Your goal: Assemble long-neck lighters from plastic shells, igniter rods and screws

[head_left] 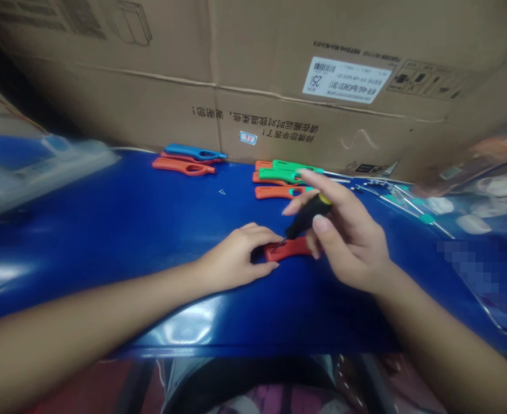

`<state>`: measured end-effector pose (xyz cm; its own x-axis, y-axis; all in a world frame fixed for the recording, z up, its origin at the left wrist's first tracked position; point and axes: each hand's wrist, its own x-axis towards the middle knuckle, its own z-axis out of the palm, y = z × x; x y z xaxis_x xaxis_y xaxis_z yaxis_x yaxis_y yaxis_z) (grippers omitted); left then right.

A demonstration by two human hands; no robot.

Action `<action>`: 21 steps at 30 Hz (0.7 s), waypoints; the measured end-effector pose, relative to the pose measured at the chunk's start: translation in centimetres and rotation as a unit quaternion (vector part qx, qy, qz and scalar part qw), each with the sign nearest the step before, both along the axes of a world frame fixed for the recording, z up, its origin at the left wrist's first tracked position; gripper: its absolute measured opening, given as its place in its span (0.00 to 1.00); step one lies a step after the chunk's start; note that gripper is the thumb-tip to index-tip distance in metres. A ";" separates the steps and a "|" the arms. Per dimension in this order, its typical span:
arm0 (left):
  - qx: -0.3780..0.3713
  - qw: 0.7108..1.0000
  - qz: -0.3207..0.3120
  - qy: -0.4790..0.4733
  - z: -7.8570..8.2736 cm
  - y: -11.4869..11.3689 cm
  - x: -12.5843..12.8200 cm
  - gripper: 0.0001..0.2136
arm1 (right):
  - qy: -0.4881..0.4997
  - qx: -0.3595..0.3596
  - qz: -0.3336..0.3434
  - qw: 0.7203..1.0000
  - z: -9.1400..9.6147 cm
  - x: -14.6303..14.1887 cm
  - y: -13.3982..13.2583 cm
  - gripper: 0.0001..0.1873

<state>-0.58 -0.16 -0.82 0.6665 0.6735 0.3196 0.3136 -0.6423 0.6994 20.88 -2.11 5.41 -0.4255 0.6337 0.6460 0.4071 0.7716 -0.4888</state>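
On the blue table, a red lighter handle (pixel 294 248) lies flat in front of me. My left hand (pixel 235 256) pinches its left end between thumb and fingers. A screwdriver with a black and yellow grip (pixel 307 218) is held in my right hand (pixel 359 244), tilted, with its thin shaft pointing down to that same end. Whether the tip sits in a screw is too small to tell. My right fingers partly cover the handle's right end. Just beyond my hands lie orange lighter casings (pixel 271 192) and green ones (pixel 275 175), some with metal rods.
A large cardboard box (pixel 262 63) walls off the table's back. Blue and orange casings (pixel 184 165) lie at back left. Metal rods with green ends (pixel 426 219) and clear plastic bags (pixel 495 184) are on the right. A blurred, translucent container (pixel 50 178) stands left.
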 end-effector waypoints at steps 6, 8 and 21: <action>-0.009 1.000 -0.006 0.002 0.0 0.0 0.0 0.16 | -0.031 0.168 -0.033 0.985 0.0 0.0 -0.2 0.30; -0.008 1.000 -0.003 0.000 0.0 0.1 0.0 0.16 | -0.017 0.092 -0.002 0.996 0.0 -0.1 -0.3 0.30; -0.015 1.000 0.002 0.003 0.1 -0.1 0.0 0.14 | -0.010 0.034 0.066 0.997 0.4 -0.1 -0.4 0.27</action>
<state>-0.53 -0.23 -0.69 0.6662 0.6853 0.2940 0.3208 -0.6193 0.7166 20.79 -2.51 5.85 -0.5161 0.5255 0.6765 0.3084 0.8508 -0.4256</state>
